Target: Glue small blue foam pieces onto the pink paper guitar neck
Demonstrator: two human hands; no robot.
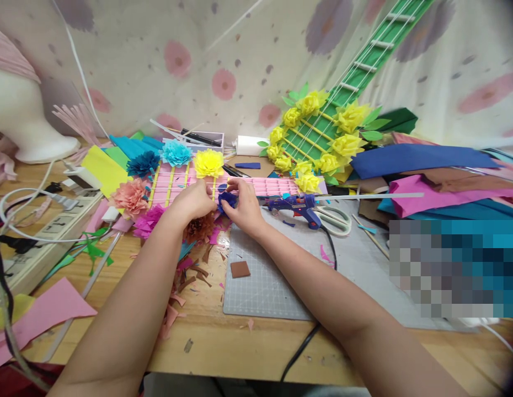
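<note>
A pink paper guitar [262, 186] with yellow strips lies on the table, ringed by crepe paper flowers. Among these are a yellow flower [209, 163], a light blue flower [176, 153], a salmon flower [132, 197] and a magenta flower [150, 221]. My right hand [246, 208] has its fingers closed on a small dark blue paper flower [226, 202] at the guitar's near edge. Beside it, my left hand [194, 201] is curled over the guitar body, fingers bent together; what they pinch is hidden. A brown flower [199, 227] shows just below my left hand.
A blue glue gun [295, 207] lies right of my hands, by white-handled scissors [337, 220]. A grey cutting mat [268, 292] carries a brown paper square [240, 269]. A green guitar with yellow flowers [310, 138] leans behind. Left stands a power strip [45, 242]; paper scraps surround it.
</note>
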